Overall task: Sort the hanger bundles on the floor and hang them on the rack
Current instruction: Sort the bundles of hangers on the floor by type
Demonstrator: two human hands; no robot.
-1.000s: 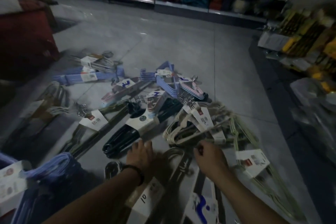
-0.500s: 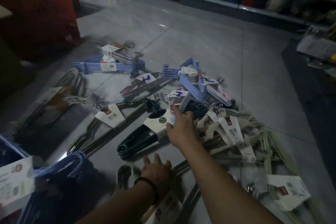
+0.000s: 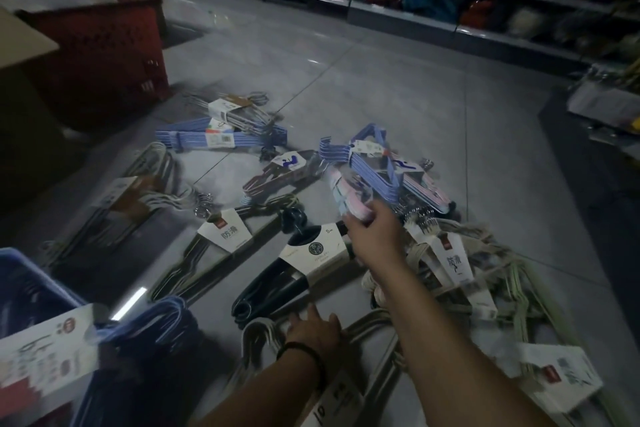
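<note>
My right hand pinched the pink hanger bundle by one end to separate it from the floor pile; my left hand, fingers flat, steadied a pale bundle

2 hands, approx 13 hanger bundles, 1 red basket.
</note>
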